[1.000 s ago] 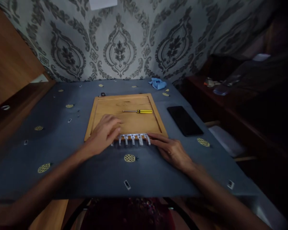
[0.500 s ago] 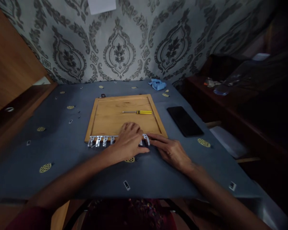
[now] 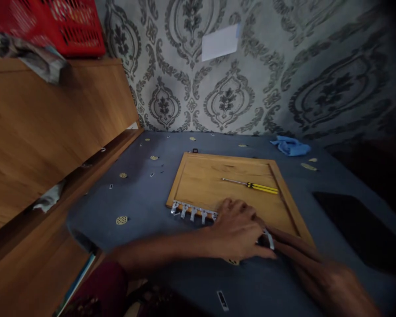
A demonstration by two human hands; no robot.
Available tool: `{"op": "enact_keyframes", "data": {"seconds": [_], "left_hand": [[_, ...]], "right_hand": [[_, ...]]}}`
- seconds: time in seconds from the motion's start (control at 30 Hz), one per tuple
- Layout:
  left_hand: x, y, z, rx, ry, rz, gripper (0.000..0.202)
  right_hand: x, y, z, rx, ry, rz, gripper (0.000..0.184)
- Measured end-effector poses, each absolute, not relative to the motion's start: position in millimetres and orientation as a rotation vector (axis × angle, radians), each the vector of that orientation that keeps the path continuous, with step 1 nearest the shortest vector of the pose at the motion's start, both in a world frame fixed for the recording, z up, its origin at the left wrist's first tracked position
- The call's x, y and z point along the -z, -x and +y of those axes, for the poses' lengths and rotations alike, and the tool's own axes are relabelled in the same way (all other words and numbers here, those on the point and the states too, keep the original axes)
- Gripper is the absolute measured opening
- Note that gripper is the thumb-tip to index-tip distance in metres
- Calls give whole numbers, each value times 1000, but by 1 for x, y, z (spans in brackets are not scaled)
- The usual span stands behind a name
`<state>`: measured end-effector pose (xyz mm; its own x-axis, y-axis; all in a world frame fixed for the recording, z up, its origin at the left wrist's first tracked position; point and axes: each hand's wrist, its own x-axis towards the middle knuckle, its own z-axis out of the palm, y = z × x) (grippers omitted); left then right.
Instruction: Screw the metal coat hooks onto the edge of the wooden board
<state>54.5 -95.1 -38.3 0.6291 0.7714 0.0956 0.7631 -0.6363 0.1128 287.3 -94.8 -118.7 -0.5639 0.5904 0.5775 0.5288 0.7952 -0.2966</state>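
Observation:
A silver metal hook rail (image 3: 193, 212) lies along the near edge of a shallow wooden tray (image 3: 214, 178) on the blue-covered table. My left hand (image 3: 239, 231) lies palm down over the right part of the rail, fingers bent over it. My right hand (image 3: 308, 257) reaches in from the lower right, its outstretched fingers touching the rail's right end beside the left hand. A yellow-handled screwdriver (image 3: 252, 186) lies inside the tray, beyond both hands.
A blue cloth (image 3: 292, 146) lies at the back of the table and a dark phone (image 3: 356, 229) at the right. A wooden cabinet (image 3: 46, 132) stands on the left with a red basket (image 3: 61, 24) on top. Small round yellow discs (image 3: 121, 219) are scattered on the cover.
The view has swung left and up, showing the cabinet and red basket. My left hand has slid farther right along the rail, close to the right hand's fingers.

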Motion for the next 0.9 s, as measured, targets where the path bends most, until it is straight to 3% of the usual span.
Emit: {"op": "enact_keyframes", "data": {"seconds": [0.13,0.57,0.9], "left_hand": [[33,-54,-100,-201,-2731,1306,54],[40,-54,-101,-359,-2466,1247,63],[40,-60,-101,-409,-2363,1337,84]], "right_hand": [[99,-281,-102,8,803,-2406,45],[88,-272,-117,-136,1023,-2404,47],[88,-272,-118,-153,1084,-2418,48]]}}
